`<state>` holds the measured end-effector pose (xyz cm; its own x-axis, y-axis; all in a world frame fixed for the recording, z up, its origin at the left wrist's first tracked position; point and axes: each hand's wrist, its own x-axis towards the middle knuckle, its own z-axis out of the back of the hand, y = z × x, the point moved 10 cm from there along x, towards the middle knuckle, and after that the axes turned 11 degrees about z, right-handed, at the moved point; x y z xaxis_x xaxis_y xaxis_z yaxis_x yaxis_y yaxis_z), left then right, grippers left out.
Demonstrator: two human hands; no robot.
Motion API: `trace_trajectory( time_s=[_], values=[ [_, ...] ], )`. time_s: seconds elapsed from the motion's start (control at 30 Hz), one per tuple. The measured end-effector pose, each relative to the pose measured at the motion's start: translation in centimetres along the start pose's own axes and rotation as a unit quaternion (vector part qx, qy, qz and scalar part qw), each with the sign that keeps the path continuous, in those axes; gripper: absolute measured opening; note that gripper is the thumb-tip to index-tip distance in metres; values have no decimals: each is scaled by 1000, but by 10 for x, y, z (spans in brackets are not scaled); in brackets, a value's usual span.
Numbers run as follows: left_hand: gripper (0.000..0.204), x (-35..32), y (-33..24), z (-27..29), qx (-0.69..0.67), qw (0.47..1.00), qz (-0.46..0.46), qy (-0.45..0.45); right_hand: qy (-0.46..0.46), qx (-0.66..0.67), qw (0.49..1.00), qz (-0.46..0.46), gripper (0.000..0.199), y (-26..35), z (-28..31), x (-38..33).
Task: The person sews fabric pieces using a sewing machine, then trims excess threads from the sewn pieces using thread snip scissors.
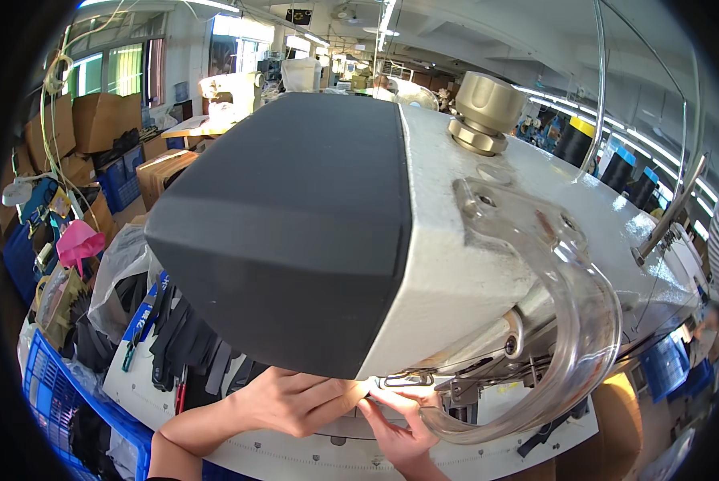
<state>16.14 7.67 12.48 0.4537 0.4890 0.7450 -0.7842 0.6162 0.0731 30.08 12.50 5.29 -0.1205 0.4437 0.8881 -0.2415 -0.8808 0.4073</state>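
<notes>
A large sewing machine with a black end cover (287, 232) and a white body fills the middle of the view. Below it, my left hand (299, 401) reaches in from the left with fingers bent and pinched together. My right hand (399, 425) meets it fingertip to fingertip, thumb and fingers closed. Something small and dark shows between the fingertips, too little of it to name. A curved transparent guard (596, 321) hangs just right of my right hand, near the metal presser parts (463, 393). The cover's lower edge hides some of my left fingers.
Black straps (184, 345) lie left on the white worktable (287, 461), near green-handled snips (129, 357) and a red-handled tool (180, 393). A blue basket (50, 393) stands beside the table. Thread cones (574, 143) and metal rods rise behind the machine. Cardboard boxes (107, 120) stand far left.
</notes>
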Motion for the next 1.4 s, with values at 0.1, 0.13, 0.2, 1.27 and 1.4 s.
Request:
trace_trajectory(
  time_s=[0.1, 0.13, 0.2, 1.27, 1.4],
  values=[
    [34, 5, 10, 7, -46, 999, 19, 8, -7, 8, 1000, 1, 34, 1, 0, 0],
    [35, 5, 6, 9, -10, 1000, 3, 2, -7, 8, 1000, 0, 33, 1, -1, -1],
    [35, 6, 6, 13, 8, 1000, -1, 1, -8, 10, 1000, -4, 33, 0, -2, -2],
    [32, -17, 31, -10, -97, 992, -20, -72, 23, -21, 999, 10, 43, -1, -6, 5],
    [33, -28, 36, -20, -119, 991, 0, -68, 162, -134, 975, 75, 36, 12, -23, 12]
  ],
)
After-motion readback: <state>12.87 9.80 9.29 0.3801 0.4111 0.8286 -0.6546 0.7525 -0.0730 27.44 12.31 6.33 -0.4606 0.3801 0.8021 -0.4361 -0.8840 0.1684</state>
